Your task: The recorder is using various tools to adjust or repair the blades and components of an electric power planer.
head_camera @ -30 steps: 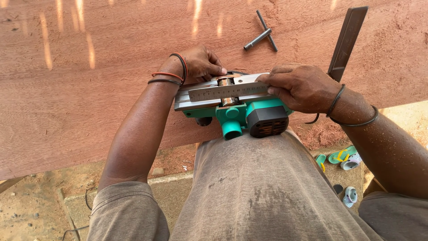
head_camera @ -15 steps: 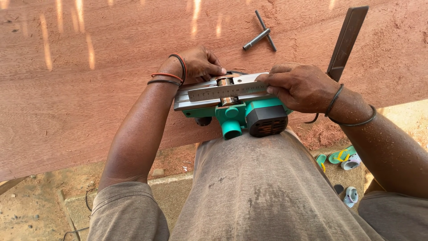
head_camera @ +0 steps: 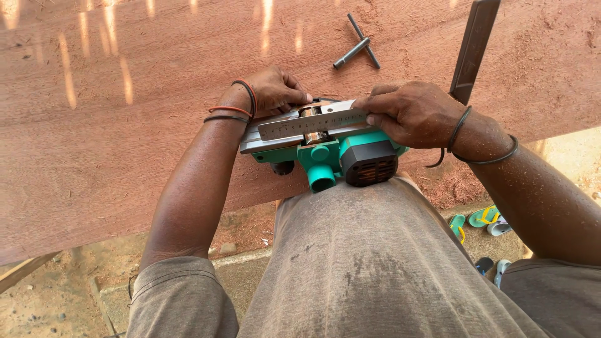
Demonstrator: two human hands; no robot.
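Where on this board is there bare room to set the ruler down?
The wooden board is bare left of the left hand, and between the T-shaped wrench and the flat metal bar. It is crowded around the planer, under the steel ruler and right hand.

A teal electric planer (head_camera: 332, 150) lies upside down at the near edge of a broad reddish wooden plank, its metal sole facing up and its round dust port pointing toward the person. A steel ruler (head_camera: 313, 123) lies flat lengthwise along the sole, across the cutter gap.
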